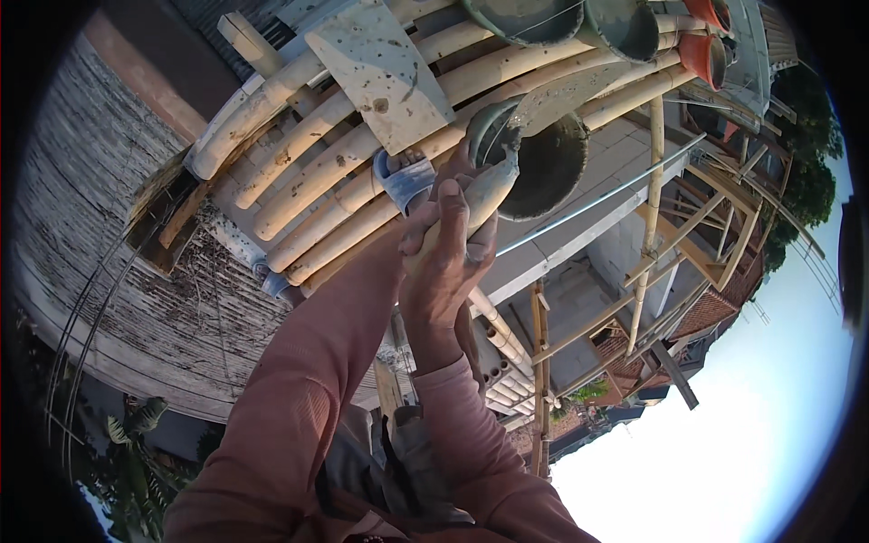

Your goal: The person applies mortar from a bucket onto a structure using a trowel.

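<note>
My right hand [445, 240] is closed round the pale handle of a trowel [493, 195], thumb along its top. The trowel's broad blade [566, 98], coated with wet grey mortar, extends over the mouth of a dark bucket [568, 176]. That bucket is tilted, and grey residue coats its inner wall. Behind the trowel handle, my left hand [460, 163] is at the bucket's near-left rim and seems to grip it. My right hand and the handle hide most of its fingers. Both my sleeves are pinkish.
Bamboo poles [326, 195] form a platform, with a mortar-splattered board [380, 72] across it. A blue-sandalled foot [407, 178] is by the board. Further buckets [625, 32] and orange containers [701, 59] stand beyond. Scaffold poles [654, 217] and a drop lie right.
</note>
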### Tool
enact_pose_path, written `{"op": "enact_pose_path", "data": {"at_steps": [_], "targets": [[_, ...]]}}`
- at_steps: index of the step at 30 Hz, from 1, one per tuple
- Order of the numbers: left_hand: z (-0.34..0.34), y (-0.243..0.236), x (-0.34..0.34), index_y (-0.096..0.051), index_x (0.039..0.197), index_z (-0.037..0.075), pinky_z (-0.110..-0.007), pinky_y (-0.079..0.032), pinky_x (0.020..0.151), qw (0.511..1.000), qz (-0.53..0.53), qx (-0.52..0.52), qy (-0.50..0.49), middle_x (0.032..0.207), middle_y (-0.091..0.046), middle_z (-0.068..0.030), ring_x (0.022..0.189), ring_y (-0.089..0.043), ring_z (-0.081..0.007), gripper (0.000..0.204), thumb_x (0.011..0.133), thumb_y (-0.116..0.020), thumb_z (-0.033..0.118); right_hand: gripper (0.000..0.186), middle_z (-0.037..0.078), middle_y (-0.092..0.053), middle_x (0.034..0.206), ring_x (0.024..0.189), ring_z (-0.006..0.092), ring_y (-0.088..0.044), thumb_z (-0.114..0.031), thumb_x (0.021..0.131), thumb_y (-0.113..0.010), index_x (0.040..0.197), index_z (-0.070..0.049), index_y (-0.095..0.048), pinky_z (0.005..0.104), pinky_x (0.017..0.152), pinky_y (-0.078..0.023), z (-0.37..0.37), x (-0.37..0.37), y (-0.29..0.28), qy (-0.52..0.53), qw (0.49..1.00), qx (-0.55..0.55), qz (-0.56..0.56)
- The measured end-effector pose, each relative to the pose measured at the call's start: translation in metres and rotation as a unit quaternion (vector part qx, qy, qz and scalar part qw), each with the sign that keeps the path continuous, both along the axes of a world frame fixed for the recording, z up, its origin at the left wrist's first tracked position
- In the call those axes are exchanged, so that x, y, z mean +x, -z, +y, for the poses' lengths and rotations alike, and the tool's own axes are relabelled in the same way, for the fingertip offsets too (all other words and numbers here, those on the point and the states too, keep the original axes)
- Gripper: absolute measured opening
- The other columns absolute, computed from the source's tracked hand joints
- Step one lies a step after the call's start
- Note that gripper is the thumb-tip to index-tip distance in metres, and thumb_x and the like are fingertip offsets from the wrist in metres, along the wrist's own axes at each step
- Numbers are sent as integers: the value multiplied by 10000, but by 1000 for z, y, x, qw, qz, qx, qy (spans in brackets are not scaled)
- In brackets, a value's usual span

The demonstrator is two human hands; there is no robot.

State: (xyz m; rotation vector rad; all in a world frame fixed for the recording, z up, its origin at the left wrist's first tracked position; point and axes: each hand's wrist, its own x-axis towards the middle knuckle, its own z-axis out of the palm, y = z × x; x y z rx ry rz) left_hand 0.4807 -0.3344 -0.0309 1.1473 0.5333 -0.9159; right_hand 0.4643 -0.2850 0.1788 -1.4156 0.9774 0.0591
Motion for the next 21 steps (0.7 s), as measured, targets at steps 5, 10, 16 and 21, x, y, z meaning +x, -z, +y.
{"op": "enact_pose_path", "data": {"at_steps": [5, 10, 16, 21], "targets": [[-78, 83, 38, -388, 1498, 80, -435, -533, 970, 991, -112, 43, 57, 1242, -682, -191, 1102, -681, -347, 839, 820, -791, 368, 287, 57, -547, 750, 519, 116, -492, -294, 1018, -603, 1073, -20, -541, 266, 488, -410, -17, 22, -3, 48, 998, 30, 12], [-86, 92, 52, -332, 1532, 96, -467, -539, 962, 982, -171, 73, 5, 1267, -674, -211, 1108, -684, -388, 903, 816, -794, 396, 281, 48, -533, 747, 535, 122, -525, -303, 1020, -597, 1066, -33, -533, 276, 481, -433, -38, 36, -1, 122, 992, 20, -3], [-61, 20, 62, -373, 1545, 81, -444, -499, 1041, 967, -230, 78, -76, 1346, -622, -279, 1181, -662, -396, 861, 890, -736, 507, 296, 39, -520, 744, 539, 119, -518, -317, 1021, -592, 1082, -34, -534, 264, 486, -420, -64, 43, 4, 164, 986, 36, 4], [-8, -5, 178, -671, 1187, 50, -344, -549, 782, 902, -286, 314, -80, 1105, -710, -101, 935, -677, -165, 498, 983, -637, 503, 395, 64, -589, 755, 547, 107, -535, -383, 1044, -583, 1131, -6, -505, 246, 506, -431, -77, 47, 7, 191, 978, 74, -40]]}}
